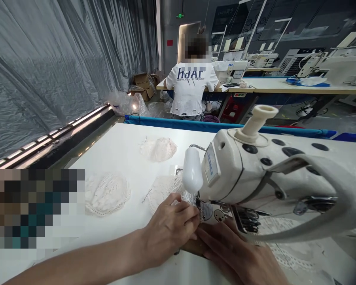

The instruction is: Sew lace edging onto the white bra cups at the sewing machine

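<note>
A white sewing machine (273, 174) stands on the white table (118, 150) at the right. My left hand (169, 229) lies with fingers pressed down on a piece of white lace (163, 188) right at the needle area under the machine's head. My right hand (234, 253) rests beside it, fingers stretched flat toward the needle on the same lace. What lies under the fingertips is hidden by the machine head.
Two more bundles of white lace (108, 194) (158, 148) lie on the table. A lace strip (287, 257) trails at the right. A person in a white T-shirt (191, 89) works at a further bench with other sewing machines (329, 67). Plastic sheeting (62, 59) hangs at the left.
</note>
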`<state>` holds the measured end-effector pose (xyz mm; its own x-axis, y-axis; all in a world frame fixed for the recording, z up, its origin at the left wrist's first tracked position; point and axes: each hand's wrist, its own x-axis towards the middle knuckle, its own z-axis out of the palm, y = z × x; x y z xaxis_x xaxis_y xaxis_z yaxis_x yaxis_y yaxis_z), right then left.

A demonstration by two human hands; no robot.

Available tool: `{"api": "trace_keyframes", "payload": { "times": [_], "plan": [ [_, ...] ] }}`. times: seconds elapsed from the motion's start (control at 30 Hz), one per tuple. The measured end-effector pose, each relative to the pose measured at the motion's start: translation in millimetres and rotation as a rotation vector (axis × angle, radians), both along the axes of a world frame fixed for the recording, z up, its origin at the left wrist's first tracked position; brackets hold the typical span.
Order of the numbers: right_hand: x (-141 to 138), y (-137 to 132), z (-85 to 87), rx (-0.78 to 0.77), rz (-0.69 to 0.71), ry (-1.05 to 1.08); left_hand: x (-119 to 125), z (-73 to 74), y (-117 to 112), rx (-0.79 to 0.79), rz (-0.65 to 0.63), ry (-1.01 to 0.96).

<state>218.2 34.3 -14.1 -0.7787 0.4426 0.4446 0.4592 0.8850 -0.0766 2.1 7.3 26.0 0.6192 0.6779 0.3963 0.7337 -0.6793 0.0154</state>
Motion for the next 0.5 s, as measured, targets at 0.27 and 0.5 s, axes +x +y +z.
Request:
{"api": "trace_keyframes", "payload": {
  "times": [0.27,0.5],
  "plan": [
    [-0.9,2.0,4.6,0.033,0.018,0.038,5.8,0.5,-4.1,0.081,0.063,0.061],
    [-0.9,1.2,3.3,0.062,0.000,-0.018,4.7,-0.3,-4.0,0.078,0.053,0.073]
  ]
}}
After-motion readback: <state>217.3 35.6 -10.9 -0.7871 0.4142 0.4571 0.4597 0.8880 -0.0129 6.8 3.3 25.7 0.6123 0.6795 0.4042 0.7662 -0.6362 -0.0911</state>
